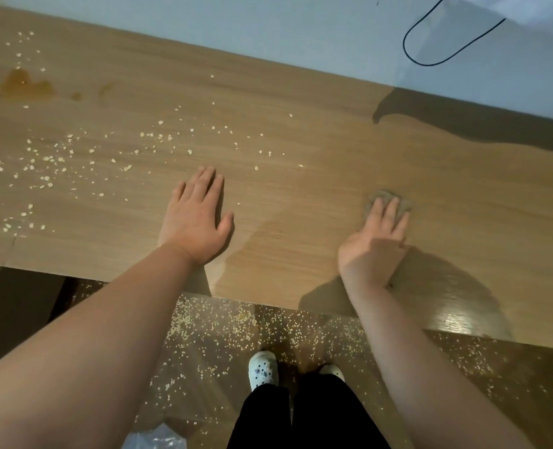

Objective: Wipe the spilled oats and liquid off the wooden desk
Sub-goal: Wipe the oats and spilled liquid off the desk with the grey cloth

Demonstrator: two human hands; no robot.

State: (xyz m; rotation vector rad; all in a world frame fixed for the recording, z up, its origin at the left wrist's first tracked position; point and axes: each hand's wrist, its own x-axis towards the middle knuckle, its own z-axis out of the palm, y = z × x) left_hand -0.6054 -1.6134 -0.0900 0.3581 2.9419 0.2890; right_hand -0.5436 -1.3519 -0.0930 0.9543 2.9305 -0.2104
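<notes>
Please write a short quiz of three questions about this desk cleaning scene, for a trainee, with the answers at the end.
1. True or false: the left hand lies flat on the wooden desk and holds nothing.
2. The cloth lies under: A) the left hand B) the right hand C) neither hand.
3. Complete: most spilled oats and the brown liquid lie to the ____ of the left hand.

Key: 1 true; 2 B; 3 left.
</notes>
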